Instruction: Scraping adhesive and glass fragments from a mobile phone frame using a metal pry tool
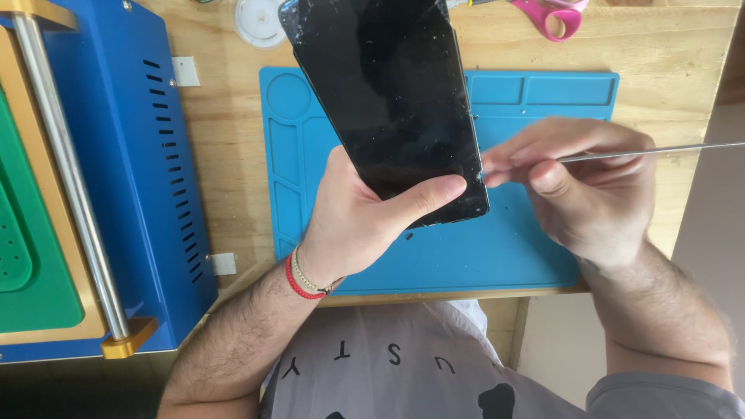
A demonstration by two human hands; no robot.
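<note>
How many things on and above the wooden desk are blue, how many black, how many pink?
Blue: 2, the blue silicone work mat and the blue metal machine.
Black: 1, the black cracked phone screen in the left hand.
Pink: 1, the pink-handled scissors.
Total: 4

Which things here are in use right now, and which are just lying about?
In use:
left hand holding the cracked black phone
right hand holding a thin metal tool at the phone's edge
blue mat beneath

Lying about:
pink scissors
round white lid
blue machine
</note>
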